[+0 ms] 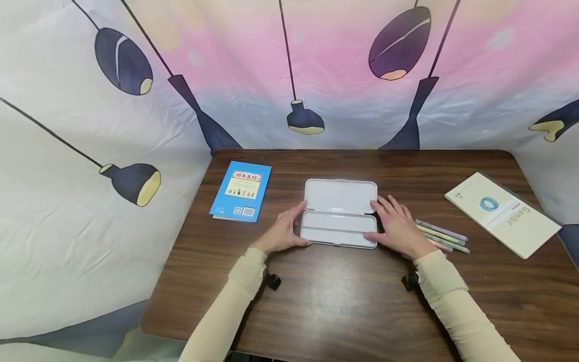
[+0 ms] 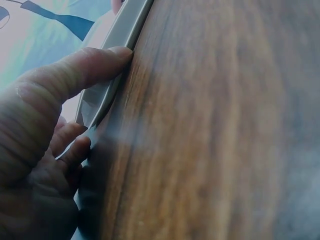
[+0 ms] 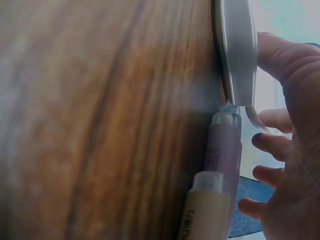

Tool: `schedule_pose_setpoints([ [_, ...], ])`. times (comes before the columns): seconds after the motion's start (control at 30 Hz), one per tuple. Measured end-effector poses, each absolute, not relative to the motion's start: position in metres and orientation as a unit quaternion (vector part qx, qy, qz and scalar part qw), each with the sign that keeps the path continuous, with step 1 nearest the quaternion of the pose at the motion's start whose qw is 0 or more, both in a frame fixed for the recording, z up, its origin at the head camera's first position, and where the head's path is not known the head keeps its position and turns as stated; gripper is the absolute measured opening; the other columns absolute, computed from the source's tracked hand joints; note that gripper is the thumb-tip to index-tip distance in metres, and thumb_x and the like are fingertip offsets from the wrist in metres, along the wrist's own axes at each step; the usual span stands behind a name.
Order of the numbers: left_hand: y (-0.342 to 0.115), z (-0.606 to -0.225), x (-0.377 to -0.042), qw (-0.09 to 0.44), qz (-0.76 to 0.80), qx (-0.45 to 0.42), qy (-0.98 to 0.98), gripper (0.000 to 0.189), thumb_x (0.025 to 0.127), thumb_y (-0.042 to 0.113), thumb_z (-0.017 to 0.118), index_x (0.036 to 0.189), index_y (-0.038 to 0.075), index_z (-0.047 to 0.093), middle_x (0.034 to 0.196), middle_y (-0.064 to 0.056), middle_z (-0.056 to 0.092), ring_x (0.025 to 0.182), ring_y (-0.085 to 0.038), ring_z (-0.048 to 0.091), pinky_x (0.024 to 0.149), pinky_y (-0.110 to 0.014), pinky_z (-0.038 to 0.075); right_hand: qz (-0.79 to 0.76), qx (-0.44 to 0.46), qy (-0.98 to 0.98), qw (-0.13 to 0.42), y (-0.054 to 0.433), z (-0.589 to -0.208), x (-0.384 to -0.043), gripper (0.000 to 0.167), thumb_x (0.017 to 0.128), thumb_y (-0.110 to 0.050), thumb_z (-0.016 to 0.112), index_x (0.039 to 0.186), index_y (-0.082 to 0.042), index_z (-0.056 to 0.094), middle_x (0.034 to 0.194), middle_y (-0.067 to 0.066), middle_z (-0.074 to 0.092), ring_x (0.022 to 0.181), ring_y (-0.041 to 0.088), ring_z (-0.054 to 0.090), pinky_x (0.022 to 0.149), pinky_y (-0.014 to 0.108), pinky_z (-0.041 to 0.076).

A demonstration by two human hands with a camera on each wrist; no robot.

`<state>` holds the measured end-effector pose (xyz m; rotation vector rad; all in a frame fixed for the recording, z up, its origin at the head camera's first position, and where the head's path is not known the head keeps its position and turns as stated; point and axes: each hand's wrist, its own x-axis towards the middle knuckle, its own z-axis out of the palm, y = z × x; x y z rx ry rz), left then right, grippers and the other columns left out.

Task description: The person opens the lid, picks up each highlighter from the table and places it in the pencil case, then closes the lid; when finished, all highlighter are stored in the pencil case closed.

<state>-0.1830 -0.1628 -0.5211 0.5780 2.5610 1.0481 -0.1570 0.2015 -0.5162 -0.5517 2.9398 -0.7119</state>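
Note:
A white pencil case point(image 1: 339, 221) lies open on the table, its lid point(image 1: 341, 196) folded back and its tray point(image 1: 325, 236) showing low dividers. At the case's left end, my left hand point(image 1: 282, 231) holds it, thumb on the front edge and fingers bent at the side by the hinge. In the left wrist view the thumb point(image 2: 95, 65) presses along the rim. On the opposite end, my right hand point(image 1: 398, 226) touches the case with its thumb at the tray's rim and a finger by the lid corner. Its other fingers point(image 3: 272, 145) are spread and loosely bent beside the case.
Several capped pens point(image 1: 448, 236) in pastel colours lie just right of my right hand, partly under it. A blue book point(image 1: 244, 191) is at the table's left back. A cream notebook point(image 1: 502, 216) lies at the right. A printed cloth point(image 1: 344, 125) hangs behind the table.

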Motion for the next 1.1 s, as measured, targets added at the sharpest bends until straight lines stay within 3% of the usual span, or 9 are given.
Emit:
schedule_pose_setpoints([
  [0.37,-0.157,-0.523,-0.182,0.191,0.338,0.196,0.901,0.118,0.079,0.035,0.093,0.171,0.023,0.020,0.174,-0.017,0.024,0.157,-0.044,0.022,0.123,-0.067,0.025,-0.248,-0.170,0.953,0.046,0.202,-0.522,-0.147,0.090,0.091,-0.044,0.081,0.158,0.001,0.041,0.166,0.029,0.031,0.156,0.053,0.015,0.119,0.077,0.014],
  [0.57,-0.154,-0.526,-0.182,0.176,0.340,0.202,0.901,0.119,0.077,0.034,0.095,0.170,0.022,0.022,0.172,-0.017,0.029,0.155,-0.044,0.025,0.122,-0.066,0.027,-0.267,-0.172,0.948,-0.003,0.216,-0.511,-0.138,0.076,0.092,-0.039,0.081,0.151,-0.001,0.052,0.162,0.031,0.037,0.152,0.055,0.025,0.118,0.075,0.023],
  [0.63,-0.154,-0.524,-0.182,0.174,0.343,0.203,0.901,0.119,0.077,0.034,0.095,0.170,0.022,0.021,0.172,-0.016,0.029,0.155,-0.044,0.025,0.122,-0.066,0.027,-0.274,-0.159,0.948,-0.031,0.224,-0.504,-0.132,0.067,0.091,-0.032,0.082,0.145,0.000,0.057,0.156,0.032,0.045,0.147,0.055,0.036,0.115,0.072,0.032],
  [0.8,-0.158,-0.516,-0.186,0.165,0.347,0.200,0.901,0.118,0.077,0.028,0.095,0.170,0.021,0.023,0.169,-0.015,0.034,0.153,-0.043,0.027,0.122,-0.066,0.026,-0.266,-0.098,0.956,-0.076,0.247,-0.484,-0.110,0.043,0.091,-0.022,0.083,0.125,-0.001,0.068,0.124,0.027,0.068,0.113,0.050,0.064,0.088,0.068,0.051],
  [0.9,-0.157,-0.515,-0.188,0.160,0.342,0.205,0.903,0.118,0.077,0.027,0.095,0.170,0.019,0.023,0.168,-0.015,0.036,0.153,-0.041,0.030,0.123,-0.064,0.026,-0.263,-0.062,0.961,-0.060,0.267,-0.480,-0.089,0.039,0.091,-0.019,0.083,0.121,0.000,0.069,0.115,0.026,0.070,0.102,0.049,0.067,0.081,0.068,0.051],
  [1.1,-0.157,-0.517,-0.190,0.170,0.339,0.200,0.904,0.118,0.078,0.029,0.095,0.170,0.020,0.021,0.172,-0.015,0.030,0.156,-0.041,0.025,0.125,-0.063,0.023,-0.263,-0.010,0.965,-0.015,0.302,-0.483,-0.052,0.040,0.085,-0.019,0.088,0.113,0.003,0.071,0.110,0.028,0.072,0.101,0.050,0.067,0.080,0.068,0.050],
])
